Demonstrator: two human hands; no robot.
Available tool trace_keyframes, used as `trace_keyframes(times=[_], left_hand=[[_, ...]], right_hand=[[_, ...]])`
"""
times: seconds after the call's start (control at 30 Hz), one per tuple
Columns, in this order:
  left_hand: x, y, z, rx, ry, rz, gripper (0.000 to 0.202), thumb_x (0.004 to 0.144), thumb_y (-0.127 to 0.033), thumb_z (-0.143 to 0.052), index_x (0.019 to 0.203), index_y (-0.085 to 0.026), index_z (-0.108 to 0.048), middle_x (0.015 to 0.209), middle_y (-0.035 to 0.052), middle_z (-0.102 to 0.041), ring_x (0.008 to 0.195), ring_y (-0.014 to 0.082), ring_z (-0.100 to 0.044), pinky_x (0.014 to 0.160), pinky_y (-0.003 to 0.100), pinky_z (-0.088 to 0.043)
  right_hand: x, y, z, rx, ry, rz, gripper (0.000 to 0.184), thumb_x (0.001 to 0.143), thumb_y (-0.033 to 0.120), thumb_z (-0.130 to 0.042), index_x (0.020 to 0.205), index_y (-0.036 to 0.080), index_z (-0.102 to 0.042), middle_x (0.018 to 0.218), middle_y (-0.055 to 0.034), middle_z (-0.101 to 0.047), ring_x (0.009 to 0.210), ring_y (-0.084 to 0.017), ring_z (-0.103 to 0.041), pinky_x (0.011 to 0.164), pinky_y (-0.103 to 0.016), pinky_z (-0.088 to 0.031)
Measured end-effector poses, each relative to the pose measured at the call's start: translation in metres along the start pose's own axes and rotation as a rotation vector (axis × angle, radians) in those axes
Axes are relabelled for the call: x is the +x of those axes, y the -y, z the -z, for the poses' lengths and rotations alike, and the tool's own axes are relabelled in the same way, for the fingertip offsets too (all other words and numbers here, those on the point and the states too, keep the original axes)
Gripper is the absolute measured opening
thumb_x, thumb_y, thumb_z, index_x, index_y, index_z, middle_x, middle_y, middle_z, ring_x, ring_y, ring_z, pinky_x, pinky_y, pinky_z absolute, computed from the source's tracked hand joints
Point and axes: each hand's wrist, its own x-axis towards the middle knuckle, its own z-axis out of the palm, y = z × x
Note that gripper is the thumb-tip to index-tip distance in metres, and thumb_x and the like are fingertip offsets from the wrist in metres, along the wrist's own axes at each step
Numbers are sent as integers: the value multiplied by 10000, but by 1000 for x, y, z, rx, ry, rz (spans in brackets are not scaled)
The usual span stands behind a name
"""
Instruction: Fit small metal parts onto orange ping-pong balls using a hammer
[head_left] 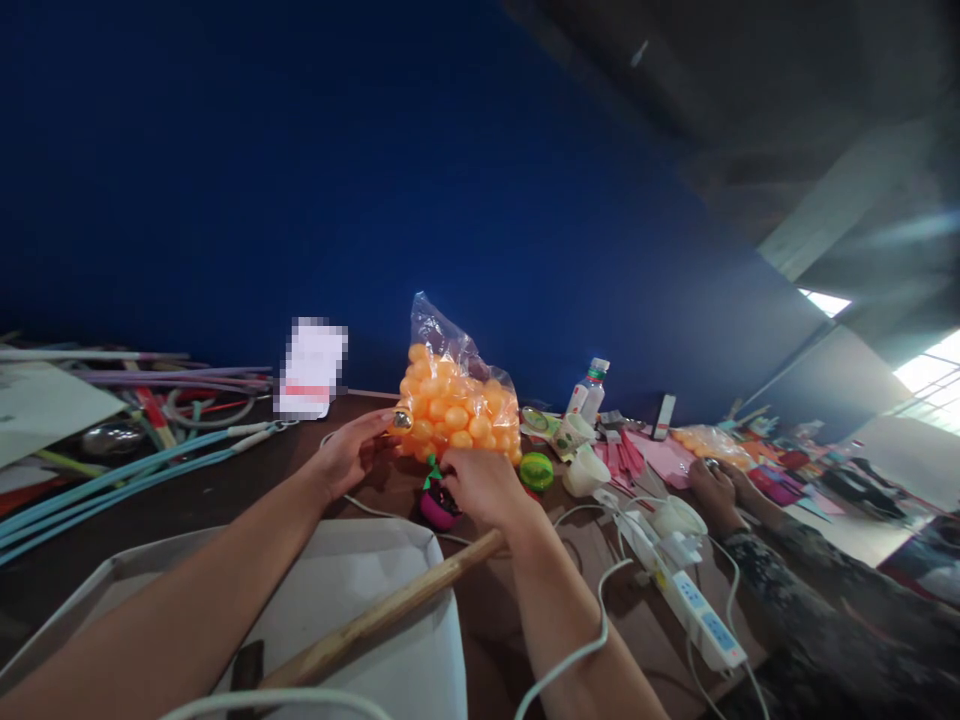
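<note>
Head view, left hand [347, 458] pinching golden ball [403, 419], right hand [484, 486], grip unclear, at purple container [436, 513]

Shiny ball [403, 419]: small, round, metallic gold-silver, bright highlight. Held at the fingertips of the left hand [352, 452], up and left of the other part.

Purple toy [437, 513]: rounded magenta-purple body, bright green piece sticking up from the top, dark patch on the upper face, too dim to read. Sits low at the bench [491, 610]; contact not clear. Right hand [484, 485] covers its right side, so grip there is hidden.
</note>
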Motion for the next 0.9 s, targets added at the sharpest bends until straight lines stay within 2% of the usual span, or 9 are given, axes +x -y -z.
trace_keyframes(times=[0.13, 0.33, 0.57, 0.73, 0.9], left_hand=[[2, 0, 1, -7, -26, 19, 283, 781, -181, -686, 1055, -110, -677, 895, 105, -729, 676, 161, -690, 547, 221, -567], [0, -2, 1, -61, -37, -6, 260, 772, -178, -689, 1029, -134, -699, 922, 92, -739, 716, 173, -700, 640, 262, -596], [-5, -6, 1, -51, -6, -26, 239, 830, -173, -621, 1055, -136, -692, 944, 83, -735, 762, 174, -694, 660, 254, -592], [-7, -7, 1, -3, 64, -16, 311, 829, -220, -637, 1129, -139, -663, 1001, 69, -729, 823, 163, -681, 723, 257, -577], [-8, -5, 1, 47, 174, -11, 346, 820, -275, -653, 1141, -145, -657, 1020, 79, -726, 865, 178, -676, 755, 270, -562]], right_hand=[[-2, 0, 3, 189, -100, 10, 149, 825, 274, -552, 914, 237, -665, 935, -23, -707, 872, -190, -638, 707, -283, -414], [5, 0, -5, 641, -360, 78, 175, 866, 232, -529, 989, 202, -649, 943, -35, -690, 877, -151, -627, 793, -272, -460], [10, 5, -8, 775, -512, 130, 117, 862, 266, -575, 895, 190, -658, 879, -29, -666, 856, -154, -607, 803, -281, -465], [13, 15, -13, 1021, -513, 123, 132, 831, 301, -615, 886, 188, -656, 815, -12, -652, 722, -124, -592, 698, -254, -482], [17, 24, -16, 1445, -370, 1, 207, 716, 331, -716, 830, 176, -638, 668, 28, -612, 541, -87, -536, 515, -216, -454]])
